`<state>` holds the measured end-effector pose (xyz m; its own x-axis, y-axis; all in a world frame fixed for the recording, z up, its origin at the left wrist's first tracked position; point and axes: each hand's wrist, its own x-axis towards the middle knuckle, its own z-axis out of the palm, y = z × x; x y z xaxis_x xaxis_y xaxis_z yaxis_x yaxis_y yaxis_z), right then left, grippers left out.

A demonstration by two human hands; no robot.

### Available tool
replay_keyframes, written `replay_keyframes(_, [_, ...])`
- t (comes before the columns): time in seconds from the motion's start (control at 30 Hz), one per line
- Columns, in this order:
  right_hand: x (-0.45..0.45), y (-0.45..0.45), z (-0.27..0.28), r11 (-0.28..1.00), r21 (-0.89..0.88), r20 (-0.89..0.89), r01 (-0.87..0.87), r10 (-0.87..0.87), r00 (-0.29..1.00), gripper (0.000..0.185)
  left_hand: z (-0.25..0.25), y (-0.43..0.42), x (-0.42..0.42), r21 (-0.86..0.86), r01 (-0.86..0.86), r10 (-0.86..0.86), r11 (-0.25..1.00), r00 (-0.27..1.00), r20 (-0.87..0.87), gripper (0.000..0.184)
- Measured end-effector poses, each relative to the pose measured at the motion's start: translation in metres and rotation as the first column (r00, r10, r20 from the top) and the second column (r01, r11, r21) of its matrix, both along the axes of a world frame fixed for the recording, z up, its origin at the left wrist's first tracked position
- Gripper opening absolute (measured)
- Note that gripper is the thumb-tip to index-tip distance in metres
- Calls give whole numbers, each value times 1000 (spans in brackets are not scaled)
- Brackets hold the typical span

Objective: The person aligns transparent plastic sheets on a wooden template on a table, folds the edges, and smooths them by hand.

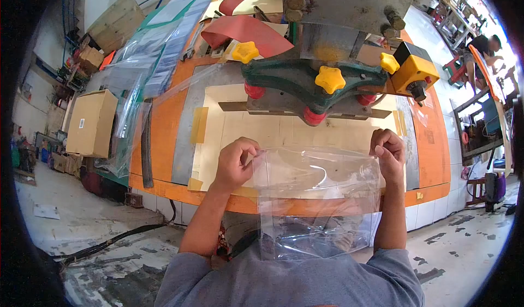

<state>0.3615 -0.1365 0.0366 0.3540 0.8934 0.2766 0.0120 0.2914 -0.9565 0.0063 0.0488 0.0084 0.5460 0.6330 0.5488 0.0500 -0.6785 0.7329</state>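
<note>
A clear plastic sheet [316,198] hangs between my two hands, its lower part draping over the table's front edge toward my lap. My left hand [237,162] pinches its upper left corner. At the upper right corner, my right hand [388,151] is closed on the same sheet. Beyond the hands lies a cream board [218,129], taped to a grey metal plate [188,121]. Over that board stands a press head [316,83] with a dark green frame, yellow star knobs and red round parts.
An orange table [164,138] carries the press. Clear plastic sheets [164,39] are piled at the left, near a cardboard box [90,124]. Red strips [245,34] lie behind. A yellow control box [415,72] sits right of the press. Other people [483,50] are at far right.
</note>
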Motion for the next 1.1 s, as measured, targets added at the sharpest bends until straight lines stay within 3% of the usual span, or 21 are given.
replay_keyframes(0.13, [0, 0, 1, 1000, 16, 12, -1, 1, 1000, 24, -1, -2, -3, -12, -93, 93, 996, 995, -35, 29])
replay_keyframes(0.43, [-1, -2, 2, 1000, 8, 33, -15, 15, 999, 27, 6, 0, -3, 90, -27, 37, 996, 993, -108, 25])
replay_keyframes(0.67, [-2, -2, 3, 999, 20, 54, -36, 35, 998, 30, 9, -2, -2, 77, -4, 13, 997, 994, -108, 27])
replay_keyframes(0.77, [-1, -3, 0, 999, 23, 54, -30, 29, 998, 30, 2, -2, -2, 108, -2, 12, 994, 996, -88, 28])
replay_keyframes(0.83, [-2, -3, 0, 998, 12, 45, -56, 55, 997, 31, -5, -3, -3, -38, -26, 26, 999, 1000, -7, 30])
replay_keyframes(0.87, [-2, -4, 3, 998, 0, 17, -62, 62, 998, 30, -3, -2, -4, 30, -7, 7, 1000, 1000, -21, 30])
replay_keyframes(1.03, [-1, -5, 5, 999, -8, 89, -52, 52, 995, 28, -8, 0, -6, 51, 55, -56, 997, 998, 15, 27])
replay_keyframes(1.1, [-1, -4, 6, 998, -4, 167, -64, 64, 984, 27, -10, -1, -5, 44, -11, 10, 999, 1000, 17, 21])
